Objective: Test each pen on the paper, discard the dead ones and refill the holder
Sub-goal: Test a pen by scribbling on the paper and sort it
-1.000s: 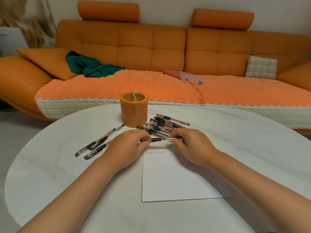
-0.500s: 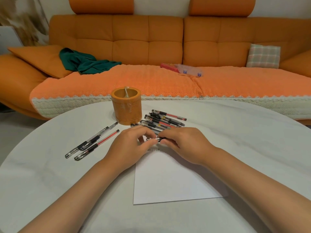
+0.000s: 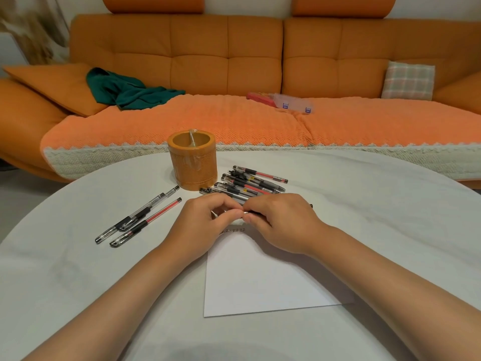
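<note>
Both my hands meet above the top edge of the white paper (image 3: 260,277), which carries small ink marks near its top. My right hand (image 3: 279,220) grips a pen whose tip shows between the fingers, its far end poking out by the knuckles. My left hand (image 3: 205,222) pinches the pen's cap against that tip; the pen is mostly hidden. The orange pen holder (image 3: 192,160) stands behind, with one thin stick inside. A pile of several pens (image 3: 250,183) lies right of the holder. Three pens (image 3: 138,220) lie apart on the left.
The round white table (image 3: 364,204) fills the foreground. Behind it runs an orange sofa (image 3: 234,61) with a green cloth (image 3: 127,91), a clear plastic box (image 3: 294,104) and a plaid cushion (image 3: 408,80).
The hands have drawn together: earlier the pen stretched between them, uncapped; now cap and tip meet. The view has tilted down and moved closer.
</note>
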The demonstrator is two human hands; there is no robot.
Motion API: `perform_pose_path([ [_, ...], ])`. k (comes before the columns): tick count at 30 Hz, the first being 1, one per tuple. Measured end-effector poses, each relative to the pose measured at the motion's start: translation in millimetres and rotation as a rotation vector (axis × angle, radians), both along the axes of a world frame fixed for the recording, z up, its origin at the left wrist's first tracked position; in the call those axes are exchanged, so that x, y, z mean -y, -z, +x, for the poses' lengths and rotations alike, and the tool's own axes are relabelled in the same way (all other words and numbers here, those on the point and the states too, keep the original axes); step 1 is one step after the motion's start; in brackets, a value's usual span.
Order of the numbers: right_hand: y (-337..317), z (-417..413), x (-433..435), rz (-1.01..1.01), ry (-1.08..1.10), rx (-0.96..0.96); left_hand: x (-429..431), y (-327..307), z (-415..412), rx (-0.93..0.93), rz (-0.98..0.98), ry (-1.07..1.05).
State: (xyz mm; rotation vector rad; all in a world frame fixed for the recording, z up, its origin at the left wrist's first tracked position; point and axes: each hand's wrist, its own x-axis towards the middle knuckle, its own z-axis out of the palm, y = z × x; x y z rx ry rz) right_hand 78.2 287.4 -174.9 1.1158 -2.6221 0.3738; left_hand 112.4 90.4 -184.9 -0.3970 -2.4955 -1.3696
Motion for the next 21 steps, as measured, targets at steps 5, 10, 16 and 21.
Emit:
perform_pose_path([
  [5, -0.5, 1.7, -2.5, -0.012, 0.047, 0.036, 1.1, -0.8, -2.9, 0.012, 0.008, 0.011],
  [10, -5.5, 2.3, -1.9, 0.000, 0.111, 0.198, 13.4, -0.9, -8.3, 0.019, -0.042, -0.014],
  [16, -4.8, -5.5, -9.6, -0.240, 0.018, 0.403, 28.5, 3.1, -12.5, 0.035, -0.208, -0.026],
  [21, -5.7, -11.6, -6.4, -0.624, 0.060, 0.755, 27.2, 3.9, -11.4, 0.074, -0.362, 0.002],
])
